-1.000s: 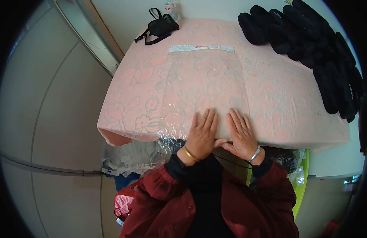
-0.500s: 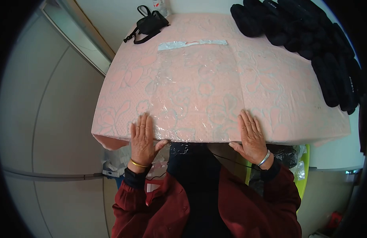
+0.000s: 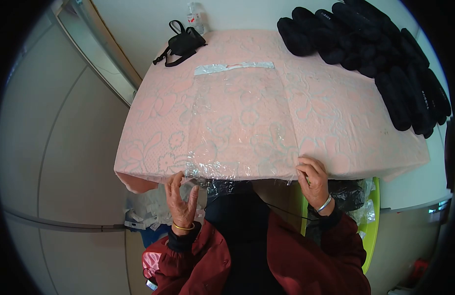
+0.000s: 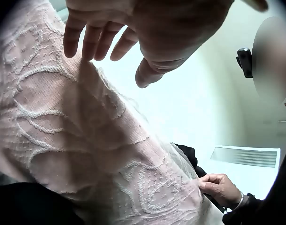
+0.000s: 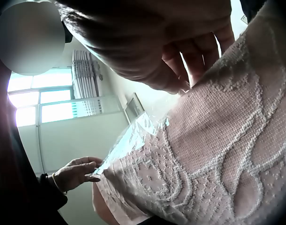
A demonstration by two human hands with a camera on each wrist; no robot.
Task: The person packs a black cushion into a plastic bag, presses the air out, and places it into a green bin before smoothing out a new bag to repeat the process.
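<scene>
A clear plastic bag [image 3: 242,123] lies flat on the pink patterned tablecloth [image 3: 148,123], its white strip [image 3: 234,68] at the far end. Its near end hangs a little over the table's front edge. At the bag's near right corner my right hand [image 3: 314,183] pinches the plastic between thumb and curled fingers. My left hand [image 3: 181,202] is by the near left corner, fingertips right at the table edge and thumb held apart. In the left wrist view the fingers of the left hand [image 4: 147,33] are loosely spread with nothing between them.
Several black rolled bundles [image 3: 355,44] are piled at the back right. A black strap pouch [image 3: 183,44] and a plastic bottle [image 3: 195,19] stand at the back left. Below the front edge are a green tub [image 3: 372,236] and clear plastic wrappings [image 3: 148,206].
My hands first moved apart from the middle to the bag's two sides. Since then the left has drawn back to the table edge, and the right has curled its fingers onto the bag's corner.
</scene>
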